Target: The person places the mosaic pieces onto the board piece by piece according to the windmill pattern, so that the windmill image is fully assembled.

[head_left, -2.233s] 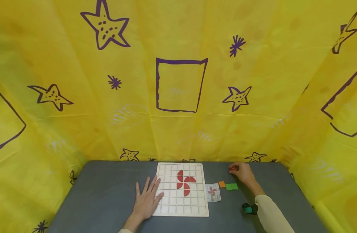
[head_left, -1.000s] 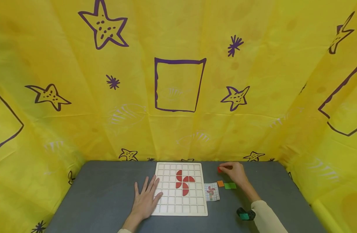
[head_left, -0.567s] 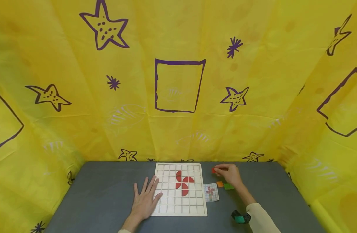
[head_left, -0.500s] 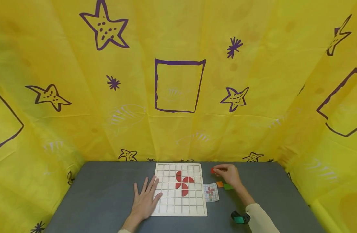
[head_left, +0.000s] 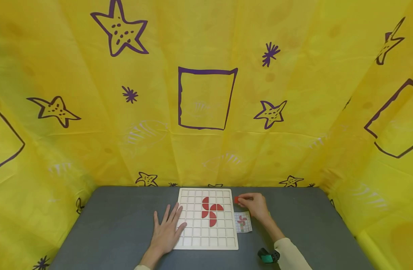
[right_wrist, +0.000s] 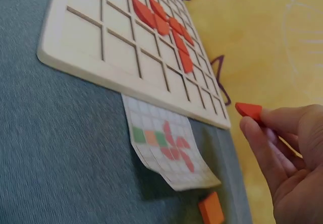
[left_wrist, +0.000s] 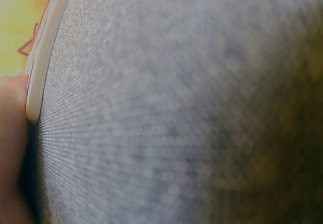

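A pale grid board [head_left: 223,232] lies on the grey table, with several red quarter-circle tiles [head_left: 213,221] set in a pinwheel shape in its cells. My left hand [head_left: 167,230] rests on the board's left edge, fingers spread and straight. Between thumb and forefinger, my right hand [head_left: 257,206] pinches a red tile [right_wrist: 248,109] with a curved edge, held up just off the board's right side near the far corner. A paper pattern card [head_left: 243,222], printed with a red pinwheel and green and orange squares, sticks out from the board's right edge.
In the right wrist view an orange square tile [right_wrist: 212,209] lies beyond the card; in the head view my right hand and wrist mostly cover that spot. A black-and-green device [head_left: 268,255] sits on my right wrist. Yellow cloth [head_left: 206,157] hangs behind the table.
My right hand has carried the red tile leftward, from the table's right side to near the board. It now hides the orange and green tiles. My left hand stays in place.
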Tool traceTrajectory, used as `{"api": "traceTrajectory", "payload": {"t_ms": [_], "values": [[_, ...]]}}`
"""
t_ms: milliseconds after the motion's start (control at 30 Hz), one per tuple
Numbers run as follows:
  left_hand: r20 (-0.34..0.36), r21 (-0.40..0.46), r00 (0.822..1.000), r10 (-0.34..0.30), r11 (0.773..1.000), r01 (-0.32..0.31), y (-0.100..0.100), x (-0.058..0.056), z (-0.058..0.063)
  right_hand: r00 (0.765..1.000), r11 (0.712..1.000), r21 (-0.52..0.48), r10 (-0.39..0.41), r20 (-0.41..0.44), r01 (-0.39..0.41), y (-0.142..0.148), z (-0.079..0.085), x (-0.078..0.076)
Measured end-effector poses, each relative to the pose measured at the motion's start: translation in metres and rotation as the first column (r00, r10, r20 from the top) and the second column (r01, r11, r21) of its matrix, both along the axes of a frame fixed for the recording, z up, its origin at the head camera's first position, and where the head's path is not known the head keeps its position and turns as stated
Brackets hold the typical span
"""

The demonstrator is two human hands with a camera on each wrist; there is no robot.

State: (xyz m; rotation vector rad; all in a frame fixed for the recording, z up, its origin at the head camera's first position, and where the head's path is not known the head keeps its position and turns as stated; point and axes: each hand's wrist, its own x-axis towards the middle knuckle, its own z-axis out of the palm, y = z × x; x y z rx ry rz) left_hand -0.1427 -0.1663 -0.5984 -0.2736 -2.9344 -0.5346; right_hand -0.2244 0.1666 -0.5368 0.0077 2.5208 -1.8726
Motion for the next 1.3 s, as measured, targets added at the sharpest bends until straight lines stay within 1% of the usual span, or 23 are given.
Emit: {"api": "traceTrajectory", "payload": {"t_ms": [67, 167, 333, 400, 500, 600, 700, 800, 833, 1000, 1033, 1133, 1233, 1300], "values": [[-0.001, -0.003, 1.0, 0.002, 1.0, -0.002, -0.001, 0.0, 0.0, 1.0, 1.0, -0.023, -0.004, 0.013, 0.004, -0.005, -0.001, 0.0], [0.001, -0.005, 1.0, -0.001, 1.0, 0.001, -0.001, -0.001, -0.001, 1.0, 1.0, -0.024, 0.005, 0.028, -0.005, -0.011, -0.002, 0.0], [-0.001, -0.002, 1.0, -0.006, 1.0, 0.006, -0.001, -0.001, 0.0, 0.997, 0.997, 0.049, 0.063, 0.049, -0.065, -0.018, -0.003, 0.0], [-0.006, -0.002, 1.0, -0.003, 1.0, 0.003, -0.002, -0.001, 0.0, 0.995, 0.994, 0.063, 0.086, 0.051, -0.089, -0.022, -0.004, -0.001], [-0.012, -0.001, 1.0, -0.002, 1.0, 0.002, -0.003, 0.0, 0.001, 0.995, 0.993, 0.072, 0.09, 0.047, -0.094, -0.029, -0.006, -0.001], [-0.009, -0.001, 1.0, -0.005, 1.0, 0.005, -0.002, -0.001, 0.0, 0.997, 0.994, 0.082, 0.064, 0.052, -0.069, -0.037, -0.007, 0.001], [-0.005, -0.007, 1.0, -0.006, 1.0, 0.006, 0.0, -0.002, -0.002, 0.994, 0.997, 0.003, 0.074, 0.078, -0.074, -0.044, -0.009, 0.003], [0.001, -0.008, 1.0, -0.004, 1.0, 0.004, -0.001, -0.001, -0.001, 0.991, 0.992, -0.089, 0.1, 0.087, -0.092, -0.051, -0.012, 0.006], [0.001, -0.007, 1.0, -0.004, 1.0, 0.004, -0.001, -0.001, -0.001, 0.991, 0.991, -0.091, 0.104, 0.08, -0.097, -0.053, -0.013, 0.007], [0.002, -0.009, 1.0, 0.0, 1.0, 0.0, -0.002, -0.001, 0.001, 0.997, 0.998, 0.019, 0.065, 0.031, -0.066, -0.065, -0.019, 0.015], [0.002, -0.009, 1.0, 0.0, 1.0, 0.0, -0.002, -0.001, 0.001, 0.998, 0.998, 0.019, 0.06, 0.028, -0.061, -0.068, -0.021, 0.017], [0.003, -0.012, 1.0, -0.001, 1.0, 0.001, -0.001, -0.001, 0.0, 0.997, 0.995, -0.082, 0.055, 0.049, -0.05, -0.078, -0.028, 0.021], [0.005, -0.015, 1.0, 0.0, 1.0, 0.0, 0.0, -0.001, 0.0, 0.996, 0.983, -0.182, 0.047, 0.076, -0.032, -0.087, -0.034, 0.024], [0.005, -0.012, 1.0, 0.001, 1.0, -0.001, 0.001, -0.001, 0.0, 0.996, 0.978, -0.209, 0.037, 0.081, -0.019, -0.093, -0.038, 0.025]]}}
